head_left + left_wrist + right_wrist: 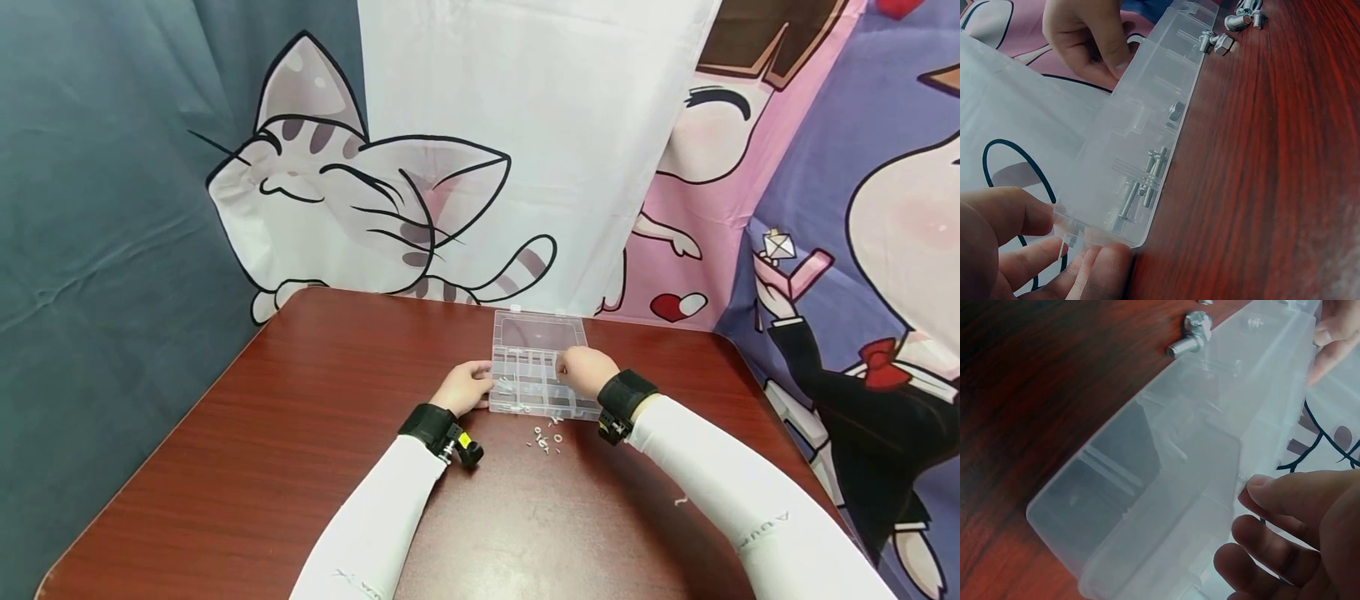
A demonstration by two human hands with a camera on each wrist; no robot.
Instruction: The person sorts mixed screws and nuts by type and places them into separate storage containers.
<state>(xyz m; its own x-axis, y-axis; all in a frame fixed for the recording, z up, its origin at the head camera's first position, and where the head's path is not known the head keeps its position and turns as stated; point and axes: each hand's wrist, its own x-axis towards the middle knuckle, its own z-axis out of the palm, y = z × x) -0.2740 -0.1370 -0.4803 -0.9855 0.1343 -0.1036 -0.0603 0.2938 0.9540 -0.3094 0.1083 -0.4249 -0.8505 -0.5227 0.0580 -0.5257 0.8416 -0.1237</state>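
A clear plastic compartment box (517, 367) lies with its lid (536, 332) folded back. My left hand (461, 389) grips its left end, thumb and fingers around the corner (1107, 269). Above the right-hand compartments, my right hand (587, 372) has thumb and forefinger (1266, 487) pinched together, the other fingers curled. Something tiny shows at the thumb tip; I cannot tell its kind. Long thin screws (1147, 181) lie in a compartment near the left end, with a nut (1176, 111) farther along.
Loose screws, nuts and washers (543, 440) are scattered on the brown table (360, 400) just before the box. A small pale scrap (680, 501) lies by the right forearm. Printed cloth (540, 150) hangs behind the table's far edge.
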